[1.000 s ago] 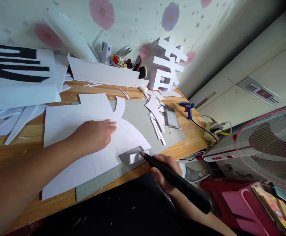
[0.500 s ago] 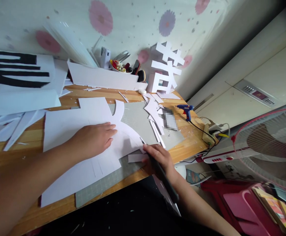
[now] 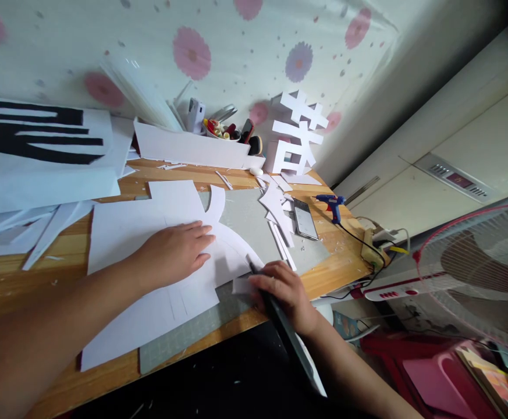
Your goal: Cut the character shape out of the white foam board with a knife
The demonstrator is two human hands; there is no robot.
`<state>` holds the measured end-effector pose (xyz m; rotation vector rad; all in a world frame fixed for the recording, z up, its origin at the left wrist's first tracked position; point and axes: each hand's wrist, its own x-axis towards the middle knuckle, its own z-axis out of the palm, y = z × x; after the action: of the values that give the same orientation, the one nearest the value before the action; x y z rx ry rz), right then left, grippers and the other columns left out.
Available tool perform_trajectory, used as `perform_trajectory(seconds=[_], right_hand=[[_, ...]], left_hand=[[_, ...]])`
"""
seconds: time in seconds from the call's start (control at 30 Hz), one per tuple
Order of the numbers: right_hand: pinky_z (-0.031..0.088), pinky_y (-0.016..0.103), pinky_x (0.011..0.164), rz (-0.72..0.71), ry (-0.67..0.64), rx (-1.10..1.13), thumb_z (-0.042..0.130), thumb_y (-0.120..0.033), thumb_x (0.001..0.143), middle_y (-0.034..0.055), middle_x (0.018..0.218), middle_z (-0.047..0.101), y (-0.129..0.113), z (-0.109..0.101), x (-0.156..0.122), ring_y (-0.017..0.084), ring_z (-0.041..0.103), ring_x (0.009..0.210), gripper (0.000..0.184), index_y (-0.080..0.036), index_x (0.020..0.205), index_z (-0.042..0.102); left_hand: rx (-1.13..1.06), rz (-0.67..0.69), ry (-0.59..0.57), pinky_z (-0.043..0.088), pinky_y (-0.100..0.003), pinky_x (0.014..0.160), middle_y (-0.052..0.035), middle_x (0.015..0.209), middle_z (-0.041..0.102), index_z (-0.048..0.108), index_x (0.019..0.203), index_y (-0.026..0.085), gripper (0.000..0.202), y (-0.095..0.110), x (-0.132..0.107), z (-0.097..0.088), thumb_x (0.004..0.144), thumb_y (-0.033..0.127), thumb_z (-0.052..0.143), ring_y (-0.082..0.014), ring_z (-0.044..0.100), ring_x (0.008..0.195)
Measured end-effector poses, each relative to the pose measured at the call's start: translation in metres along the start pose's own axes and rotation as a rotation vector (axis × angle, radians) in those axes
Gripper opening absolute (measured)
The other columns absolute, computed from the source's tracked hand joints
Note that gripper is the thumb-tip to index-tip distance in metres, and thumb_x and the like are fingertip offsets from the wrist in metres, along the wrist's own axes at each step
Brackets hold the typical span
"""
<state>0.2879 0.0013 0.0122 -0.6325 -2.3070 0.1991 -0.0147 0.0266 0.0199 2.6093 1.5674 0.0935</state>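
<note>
My left hand (image 3: 178,253) lies flat on a white foam board sheet (image 3: 123,227), fingers stretched to the right. The sheet has a notched, curved outline and faint pencil lines. It rests on a grey-green cutting mat (image 3: 170,343) and the wooden table. At its right tip, my right hand (image 3: 282,294) is closed around a long dark utility knife (image 3: 284,331). The knife's thin blade points up and left, at the board's pointed edge; whether it touches cannot be told. A small white strip (image 3: 241,285) sits by the right fingers, partly covered and blurred.
White offcuts (image 3: 280,212) and a phone-like device (image 3: 305,220) lie on the mat's right part. Behind them are a blue glue gun (image 3: 333,205) with its cable and a standing white character (image 3: 297,134). A power strip (image 3: 373,247) and a fan (image 3: 485,273) are at right.
The view has shifted, so the table sits slightly lower and further right. My right hand and the knife have tilted and moved slightly downward. The left hand stays on the board.
</note>
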Motion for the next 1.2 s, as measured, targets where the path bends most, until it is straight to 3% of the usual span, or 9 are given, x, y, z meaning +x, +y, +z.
perform_trajectory(seconds=[0.13,0.2,0.4,0.7,1.2], right_hand=[[0.064,0.043,0.084,0.251,0.293,-0.185,0.068,-0.022,0.099,0.0093,0.105,0.08,0.022,-0.004,0.011,0.027,0.076,0.094,0.032,-0.028,0.131,0.071],[0.065,0.042,0.083,0.362,0.361,-0.162,0.068,-0.025,0.098,0.0086,0.103,0.081,0.029,-0.002,0.009,0.026,0.079,0.091,0.038,-0.026,0.136,0.068],[0.063,0.031,0.067,0.438,0.26,-0.016,0.062,-0.023,0.099,-0.0007,0.085,0.079,0.02,0.01,-0.015,0.019,0.077,0.069,0.044,-0.029,0.143,0.059],[0.065,0.042,0.075,0.347,0.054,-0.227,0.081,-0.036,0.089,0.0115,0.095,0.08,0.004,0.009,-0.014,0.03,0.075,0.084,0.057,-0.02,0.14,0.061],[0.062,0.04,0.074,0.334,0.054,-0.256,0.078,-0.024,0.089,0.0084,0.091,0.076,0.003,0.016,-0.014,0.029,0.07,0.082,0.052,-0.021,0.138,0.06]], left_hand=[[-0.066,0.006,0.039,0.043,-0.049,0.124,-0.0111,0.159,0.063,0.072,0.135,0.021,0.042,-0.004,0.0,0.005,0.101,0.032,0.051,-0.0328,0.052,0.152],[-0.082,0.005,0.048,0.043,-0.049,0.124,-0.0112,0.158,0.063,0.073,0.135,0.022,0.041,-0.005,0.0,0.006,0.101,0.032,0.051,-0.0335,0.053,0.152],[-0.06,0.001,0.034,0.041,-0.05,0.126,-0.013,0.159,0.062,0.071,0.139,0.019,0.045,-0.004,0.0,0.005,0.101,0.035,0.052,-0.035,0.052,0.152],[0.026,-0.019,-0.088,0.035,-0.052,0.129,-0.0144,0.168,0.051,0.064,0.152,0.017,0.067,0.004,-0.001,-0.004,0.096,0.054,0.065,-0.0387,0.043,0.158],[-0.009,0.054,-0.168,0.03,-0.07,0.127,-0.0094,0.176,0.036,0.051,0.163,0.029,0.08,0.02,-0.002,-0.005,0.093,0.061,0.072,-0.0463,0.028,0.163]])
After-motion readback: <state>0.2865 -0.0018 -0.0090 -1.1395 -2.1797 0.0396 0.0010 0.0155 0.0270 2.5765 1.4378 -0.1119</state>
